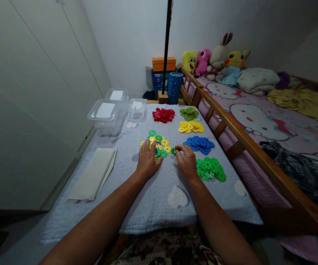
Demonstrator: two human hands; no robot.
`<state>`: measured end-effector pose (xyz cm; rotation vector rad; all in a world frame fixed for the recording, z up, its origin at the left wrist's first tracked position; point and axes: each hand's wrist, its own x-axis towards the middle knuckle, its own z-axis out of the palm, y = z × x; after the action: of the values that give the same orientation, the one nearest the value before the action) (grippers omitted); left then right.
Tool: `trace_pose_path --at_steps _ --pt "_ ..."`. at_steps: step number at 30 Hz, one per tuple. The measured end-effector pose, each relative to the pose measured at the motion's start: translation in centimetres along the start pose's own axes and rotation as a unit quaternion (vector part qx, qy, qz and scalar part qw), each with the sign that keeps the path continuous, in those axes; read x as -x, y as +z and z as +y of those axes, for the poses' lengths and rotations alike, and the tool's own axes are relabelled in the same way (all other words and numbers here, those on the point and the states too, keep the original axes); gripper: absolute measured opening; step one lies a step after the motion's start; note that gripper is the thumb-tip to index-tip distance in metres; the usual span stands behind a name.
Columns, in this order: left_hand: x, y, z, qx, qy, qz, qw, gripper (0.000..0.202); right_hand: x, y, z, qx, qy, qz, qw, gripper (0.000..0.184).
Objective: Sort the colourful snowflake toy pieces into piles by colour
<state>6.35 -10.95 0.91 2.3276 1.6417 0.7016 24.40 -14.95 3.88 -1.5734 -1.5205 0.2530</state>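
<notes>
My left hand point(147, 159) lies with its fingers spread over a mixed group of snowflake discs point(164, 142), mostly yellow and green with some blue. Pinched between the thumb and fingers of my right hand point(187, 161) is a green snowflake disc point(173, 151), just right of that group. Close by on the right are a blue pile point(200, 144) and a green pile point(210, 169) of the same discs. Farther back sit a yellow pile point(191, 127), a light green pile point(189, 113) and a red pile point(163, 115).
Clear plastic boxes point(106, 119) with white labels stand at the back left, beside a smaller box point(137, 110). A folded beige cloth point(94, 175) lies on the left. A wooden bed rail point(230, 136) borders the table's right side. A black pole point(166, 48) rises behind.
</notes>
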Motion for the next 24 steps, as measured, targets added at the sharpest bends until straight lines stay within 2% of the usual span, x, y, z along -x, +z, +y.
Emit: trace_pose_path --at_steps 2,5,9,12,15,18,21,24 --pt "0.2 -0.3 -0.1 0.002 0.022 0.002 1.000 0.072 -0.4 -1.9 0.6 -0.014 0.020 0.018 1.000 0.018" --pt "0.4 -1.0 -0.6 0.013 0.006 0.016 1.000 0.068 -0.8 -5.4 2.5 -0.030 0.076 0.029 0.996 0.024" --pt "0.0 -1.8 -2.4 0.048 -0.014 0.061 0.997 0.060 -0.6 -10.1 5.8 -0.011 0.144 0.028 0.989 0.029" --pt "-0.6 -1.9 -3.9 0.083 -0.015 0.090 0.992 0.057 0.1 -12.7 8.1 -0.012 0.186 0.040 0.982 0.033" --pt "-1.0 -1.7 -4.8 0.114 -0.008 0.086 0.990 0.052 0.9 -14.0 9.9 -0.008 0.217 0.047 0.975 0.033" --pt "-1.1 -1.4 -5.0 0.136 -0.008 0.076 0.988 0.049 1.5 -14.4 10.8 -0.010 0.237 0.061 0.969 0.032" --pt "-1.2 -1.3 -5.1 0.154 -0.014 0.071 0.985 0.047 1.9 -14.4 10.7 -0.031 0.250 0.059 0.966 0.031" --pt "-1.2 -1.3 -5.3 0.165 -0.020 0.065 0.984 0.046 2.2 -14.2 9.6 -0.055 0.251 0.027 0.966 0.032"
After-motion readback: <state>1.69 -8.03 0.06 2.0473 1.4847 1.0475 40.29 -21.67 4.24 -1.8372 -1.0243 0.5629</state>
